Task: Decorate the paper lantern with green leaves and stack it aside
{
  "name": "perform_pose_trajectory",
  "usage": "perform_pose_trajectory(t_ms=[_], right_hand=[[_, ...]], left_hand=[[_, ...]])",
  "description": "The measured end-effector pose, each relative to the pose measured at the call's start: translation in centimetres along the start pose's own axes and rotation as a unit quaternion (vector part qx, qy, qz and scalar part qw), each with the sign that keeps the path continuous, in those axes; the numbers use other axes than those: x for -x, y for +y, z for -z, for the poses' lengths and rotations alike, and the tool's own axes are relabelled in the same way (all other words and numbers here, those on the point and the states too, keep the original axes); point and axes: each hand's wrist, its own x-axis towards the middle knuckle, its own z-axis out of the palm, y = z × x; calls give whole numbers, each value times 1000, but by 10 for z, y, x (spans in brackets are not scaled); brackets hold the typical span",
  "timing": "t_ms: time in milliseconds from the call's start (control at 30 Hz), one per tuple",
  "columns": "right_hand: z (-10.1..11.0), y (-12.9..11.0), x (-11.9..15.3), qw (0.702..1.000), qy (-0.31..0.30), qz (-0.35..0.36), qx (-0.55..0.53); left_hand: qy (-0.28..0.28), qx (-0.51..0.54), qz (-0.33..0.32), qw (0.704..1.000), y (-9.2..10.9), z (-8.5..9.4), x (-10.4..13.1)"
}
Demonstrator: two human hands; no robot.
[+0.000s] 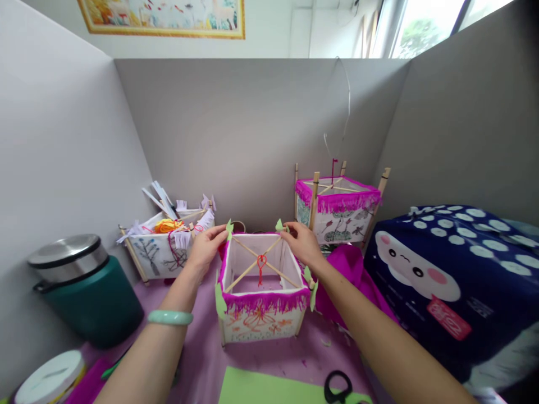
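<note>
In front of me on the purple table stands a square paper lantern (263,325) on a stick frame, with magenta fringe (269,302) round its top edge. Two crossed sticks span its open top, and a red cord (261,264) is tied where they meet. Green paper leaves (220,300) sit at its corners. My left hand (207,247) pinches the far left corner by a green leaf (229,226). At the far right corner my right hand (302,241) pinches beside another green leaf (279,225). The fingers partly hide both corners.
Behind stand a magenta-fringed lantern (343,221) with a wire and a lantern holding yarn (155,255). A teal container (96,303) is left, a dark blue package (421,303) right. Green paper (269,387) and black-handled scissors (337,387) lie in front. Grey partitions (252,134) surround the table.
</note>
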Motion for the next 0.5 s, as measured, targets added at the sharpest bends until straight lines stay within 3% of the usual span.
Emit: perform_pose_trajectory(t_ms=[500], right_hand=[[-3,5,-7,999,10,37,34]], left_hand=[[15,-10,-16,1000,-17,0,-5]])
